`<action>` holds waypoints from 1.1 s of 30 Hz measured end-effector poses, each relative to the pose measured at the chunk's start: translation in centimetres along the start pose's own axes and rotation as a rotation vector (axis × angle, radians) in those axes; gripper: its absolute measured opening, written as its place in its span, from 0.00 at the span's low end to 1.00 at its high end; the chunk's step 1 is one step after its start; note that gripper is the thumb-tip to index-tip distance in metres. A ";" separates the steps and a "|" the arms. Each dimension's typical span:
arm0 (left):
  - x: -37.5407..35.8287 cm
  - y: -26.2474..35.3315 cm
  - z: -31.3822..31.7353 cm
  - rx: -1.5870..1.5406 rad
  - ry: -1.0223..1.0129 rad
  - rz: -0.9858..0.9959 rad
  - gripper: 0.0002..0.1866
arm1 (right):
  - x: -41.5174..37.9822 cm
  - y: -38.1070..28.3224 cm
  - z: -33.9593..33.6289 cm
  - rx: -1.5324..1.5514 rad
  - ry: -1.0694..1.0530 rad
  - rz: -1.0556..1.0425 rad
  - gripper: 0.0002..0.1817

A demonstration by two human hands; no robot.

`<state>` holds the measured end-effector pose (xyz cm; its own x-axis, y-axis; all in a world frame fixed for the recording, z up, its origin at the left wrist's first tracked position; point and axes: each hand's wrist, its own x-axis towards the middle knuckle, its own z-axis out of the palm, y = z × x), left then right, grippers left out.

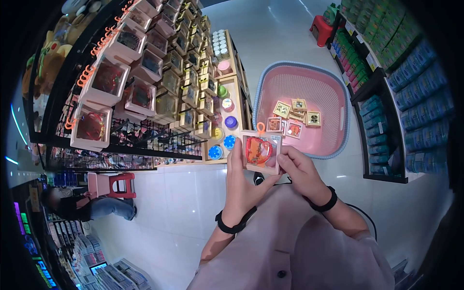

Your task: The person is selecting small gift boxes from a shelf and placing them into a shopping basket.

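Observation:
A small wooden-framed box [270, 141] with a clear front, a red beaded item inside and an orange loop on top is held up in front of my body. My left hand [238, 186] grips its left side and lower edge. On its right side, the fingers of my right hand [303, 176] are closed on the frame. Just beyond the box stands a pink basket [328, 87] with a blue rim. Several similar small boxes [313, 119] lie loose in it.
At the left, a rack holds hanging boxes [140, 96]. Beside it a wooden shelf [233, 92] carries colourful jars. Stocked shelves [382, 121] and a red stool [321, 30] are on the right. A person [108, 208] is at the lower left near another red stool [123, 186].

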<state>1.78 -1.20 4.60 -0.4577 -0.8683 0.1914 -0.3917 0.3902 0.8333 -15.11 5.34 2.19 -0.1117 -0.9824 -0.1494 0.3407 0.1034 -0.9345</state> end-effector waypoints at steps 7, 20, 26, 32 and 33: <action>-0.5 -0.8 -0.7 -0.606 -0.083 -0.072 0.40 | 0.4 0.2 -1.6 0.126 0.099 0.024 0.17; -1.1 -2.3 -0.3 -0.781 -0.275 -0.290 0.34 | 0.6 0.7 -1.6 0.052 0.141 -0.063 0.18; -1.5 -2.5 -0.2 -0.740 -0.288 -0.275 0.31 | 0.5 0.5 -1.5 0.049 0.129 -0.075 0.18; -1.7 -2.2 -0.3 -0.747 -0.274 -0.294 0.30 | 0.4 0.8 -1.6 0.048 0.130 -0.091 0.18; -1.7 -2.3 -0.3 -0.749 -0.268 -0.295 0.30 | 0.3 0.8 -1.6 0.053 0.129 -0.087 0.18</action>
<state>3.68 -0.67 2.55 -0.6305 -0.7637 -0.1385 0.0637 -0.2287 0.9714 -16.37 5.37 0.93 -0.2603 -0.9590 -0.1124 0.3728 0.0076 -0.9279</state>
